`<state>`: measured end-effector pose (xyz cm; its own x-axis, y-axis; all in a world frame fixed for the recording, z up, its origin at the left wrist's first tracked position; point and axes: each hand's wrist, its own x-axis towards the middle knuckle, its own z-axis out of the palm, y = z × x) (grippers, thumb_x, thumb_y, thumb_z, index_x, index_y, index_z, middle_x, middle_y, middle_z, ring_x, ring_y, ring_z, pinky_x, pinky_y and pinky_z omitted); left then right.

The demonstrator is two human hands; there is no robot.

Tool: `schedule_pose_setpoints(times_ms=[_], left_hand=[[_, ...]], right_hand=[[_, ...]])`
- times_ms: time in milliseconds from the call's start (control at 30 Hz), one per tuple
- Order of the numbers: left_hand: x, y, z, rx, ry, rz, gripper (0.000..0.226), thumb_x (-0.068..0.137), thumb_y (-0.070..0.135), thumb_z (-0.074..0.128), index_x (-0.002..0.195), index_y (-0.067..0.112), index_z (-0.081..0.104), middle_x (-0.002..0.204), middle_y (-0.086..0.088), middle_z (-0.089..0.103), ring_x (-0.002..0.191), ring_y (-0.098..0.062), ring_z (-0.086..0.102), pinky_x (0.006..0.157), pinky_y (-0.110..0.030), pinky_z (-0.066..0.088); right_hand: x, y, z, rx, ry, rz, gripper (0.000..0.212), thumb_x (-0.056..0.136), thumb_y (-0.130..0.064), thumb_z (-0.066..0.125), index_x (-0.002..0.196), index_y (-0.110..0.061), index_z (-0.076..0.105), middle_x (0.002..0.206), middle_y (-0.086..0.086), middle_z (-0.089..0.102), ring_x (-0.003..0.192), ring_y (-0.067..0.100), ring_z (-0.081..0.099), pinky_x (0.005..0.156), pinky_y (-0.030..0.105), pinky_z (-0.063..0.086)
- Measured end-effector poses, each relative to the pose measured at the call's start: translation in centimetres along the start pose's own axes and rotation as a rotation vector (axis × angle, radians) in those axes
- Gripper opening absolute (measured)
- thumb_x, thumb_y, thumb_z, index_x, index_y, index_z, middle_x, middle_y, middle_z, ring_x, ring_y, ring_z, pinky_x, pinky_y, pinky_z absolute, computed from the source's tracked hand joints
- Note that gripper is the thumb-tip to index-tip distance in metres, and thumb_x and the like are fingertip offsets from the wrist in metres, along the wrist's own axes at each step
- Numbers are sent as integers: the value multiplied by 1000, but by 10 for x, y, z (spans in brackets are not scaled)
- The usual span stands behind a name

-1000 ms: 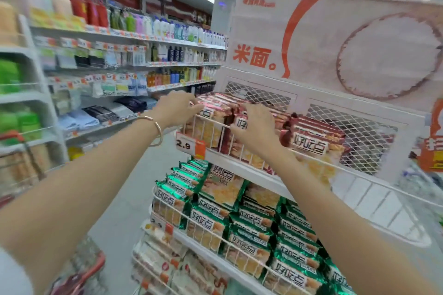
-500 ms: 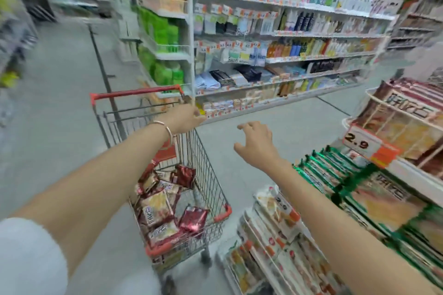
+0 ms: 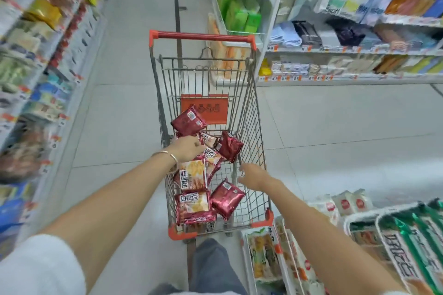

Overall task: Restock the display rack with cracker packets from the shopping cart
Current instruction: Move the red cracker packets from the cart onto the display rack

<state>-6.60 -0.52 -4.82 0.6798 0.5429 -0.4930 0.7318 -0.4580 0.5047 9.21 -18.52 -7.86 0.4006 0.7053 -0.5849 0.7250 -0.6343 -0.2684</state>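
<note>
We see bright, even light, with only faint, soft shadows on the pale floor [image 3: 335, 127]. Motion blur smears the shelves [image 3: 36, 67] from 8 to 10 o'clock and the green packets [image 3: 412, 242] at 4 o'clock. The cart [image 3: 203, 36] at centre is fairly sharp. Straight lines bow outward near the edges.

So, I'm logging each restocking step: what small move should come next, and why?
Probably close the left hand on the nearest cracker packet. That hand is down among the packets in the shopping cart, while the right hand hovers open at the cart's wire side, holding nothing.
</note>
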Motion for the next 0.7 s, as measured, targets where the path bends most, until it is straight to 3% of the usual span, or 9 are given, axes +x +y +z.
schedule_pose_setpoints(times_ms=[33,67,100,133,200,333,467,600,700], left_hand=[[11,-8,8,-20,-5,-40,35,104,43,45,86,16,58,84,5,55,89,-26,62,111,-54,36],[20,-16,17,-50,-15,-75,37,104,42,45,78,17,54,90,-12,68,95,-34,63,108,-55,38],[28,-24,26,-91,-31,-106,41,104,41,46,71,18,48,97,-24,67,126,-38,37,96,-51,45],[34,-31,36,-117,-40,-124,44,104,41,45,66,19,42,69,-9,55,79,-18,34,76,-41,47],[46,-44,57,-173,-55,-178,47,106,39,43,64,18,38,61,0,38,59,-21,42,60,-33,33],[66,-65,99,-285,-90,-328,33,105,32,48,79,12,55,76,-3,51,67,-18,46,63,-30,35],[92,-82,131,-425,-107,-470,36,102,28,53,70,13,46,69,-5,48,68,-20,50,57,-29,33],[117,-102,150,-622,-89,-585,17,95,25,61,89,9,63,97,-10,59,87,-24,58,72,-33,42],[125,-113,162,-687,-113,-624,15,92,23,61,83,11,60,84,-8,54,78,-22,54,67,-29,40]], right_hand=[[16,8,9,17,-39,0,45,97,-23,57,139,-7,51,143,14,52,130,30,50,107,39,42],[30,14,17,37,-77,5,46,98,-24,57,139,-6,50,145,14,50,130,30,50,106,37,43],[42,21,26,65,-110,8,44,99,-25,58,137,-5,52,144,15,50,127,30,52,101,33,45],[55,28,37,92,-146,23,41,99,-24,57,135,-4,54,141,16,52,121,29,55,91,28,47],[77,39,57,137,-211,45,35,100,-19,56,129,-1,56,134,17,57,106,26,60,77,21,48],[110,54,101,133,-302,77,38,95,-13,59,133,-6,56,131,16,59,110,28,61,80,19,49],[142,63,158,47,-359,151,38,96,-26,59,130,-9,56,131,13,59,126,30,55,101,37,49],[170,56,196,-179,-392,102,100,88,-40,70,159,-24,2,163,18,-12,150,44,-7,118,65,13],[190,56,221,-348,-410,91,134,75,-63,73,150,-28,-32,158,19,-28,147,48,-16,116,69,10]])
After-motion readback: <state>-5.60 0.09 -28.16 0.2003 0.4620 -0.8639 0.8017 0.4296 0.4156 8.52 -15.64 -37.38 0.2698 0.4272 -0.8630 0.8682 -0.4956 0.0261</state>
